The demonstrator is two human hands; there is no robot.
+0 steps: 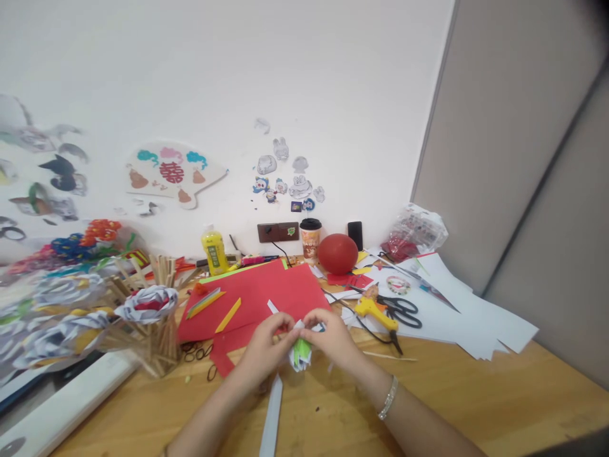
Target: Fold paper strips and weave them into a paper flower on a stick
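Both my hands meet over the wooden table (466, 393), just in front of the red paper sheets (266, 295). My left hand (269, 346) and my right hand (330, 336) pinch a small folded paper piece (299, 351), white with green inside, fingers closed on it from both sides. A silver bracelet (389, 397) is on my right wrist. A long white paper strip (272, 416) lies on the table under my left forearm.
A yellow glue gun (375, 312) and black scissors (404, 309) lie to the right on white sheets (476, 317). A stick holder with paper flowers (147, 317) stands left. A yellow bottle (214, 251), a cup (310, 240) and a red ball (337, 253) line the wall.
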